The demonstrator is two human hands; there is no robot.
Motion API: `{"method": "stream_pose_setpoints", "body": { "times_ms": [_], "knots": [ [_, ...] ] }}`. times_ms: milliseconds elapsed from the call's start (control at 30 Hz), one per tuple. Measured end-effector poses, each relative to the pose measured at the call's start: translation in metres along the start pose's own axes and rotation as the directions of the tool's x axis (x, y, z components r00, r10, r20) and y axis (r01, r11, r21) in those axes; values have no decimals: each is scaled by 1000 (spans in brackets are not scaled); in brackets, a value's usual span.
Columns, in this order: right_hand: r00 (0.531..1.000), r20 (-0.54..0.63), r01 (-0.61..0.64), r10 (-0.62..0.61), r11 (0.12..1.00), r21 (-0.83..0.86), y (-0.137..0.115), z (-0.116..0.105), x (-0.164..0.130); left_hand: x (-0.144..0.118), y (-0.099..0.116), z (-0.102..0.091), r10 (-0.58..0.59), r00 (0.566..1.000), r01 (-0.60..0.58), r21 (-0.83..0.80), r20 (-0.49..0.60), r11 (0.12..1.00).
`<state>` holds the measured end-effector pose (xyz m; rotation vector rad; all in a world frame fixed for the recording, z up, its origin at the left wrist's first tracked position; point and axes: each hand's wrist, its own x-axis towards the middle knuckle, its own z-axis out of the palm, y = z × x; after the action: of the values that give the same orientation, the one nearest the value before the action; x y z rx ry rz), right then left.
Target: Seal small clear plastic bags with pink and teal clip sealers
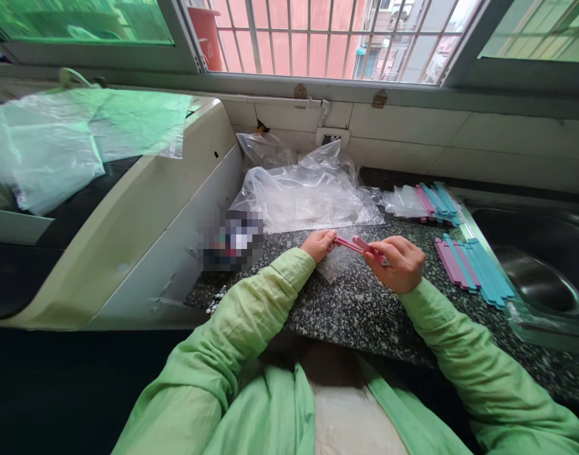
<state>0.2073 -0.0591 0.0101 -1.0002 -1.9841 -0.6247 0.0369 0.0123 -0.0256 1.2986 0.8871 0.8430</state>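
In the middle of the view, my left hand [319, 245] pinches one end of a slim pink bag clip [348, 243]. My right hand [397, 262] has its fingers closed on the clip's other end, where two pink pieces stand at an angle to each other. Whether these are two arms of one clip or separate clips I cannot tell. Under the hands, a small clear plastic bag [334, 268] lies on the speckled counter [355, 309]. To the right of my right hand lies a row of pink and blue clips [476, 268].
A large clear plastic bag [312, 196] spreads along the back. Near the sink [530, 272], more pink and blue clips [438, 201] lie by clear packets [405, 202]. A bulky cream machine [175, 189] with plastic sheeting [95, 126] stands left. Beside it is a blurred-out object [230, 241].
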Motion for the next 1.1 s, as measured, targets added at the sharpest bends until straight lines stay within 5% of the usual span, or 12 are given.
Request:
{"method": "stream_pose_setpoints", "body": {
  "times_ms": [1100],
  "knots": [
    [995,-96,-26,24,1000,-18,11,-7,-1,4,7,-7,-20,993,7,-109,-120,994]
  ]
}}
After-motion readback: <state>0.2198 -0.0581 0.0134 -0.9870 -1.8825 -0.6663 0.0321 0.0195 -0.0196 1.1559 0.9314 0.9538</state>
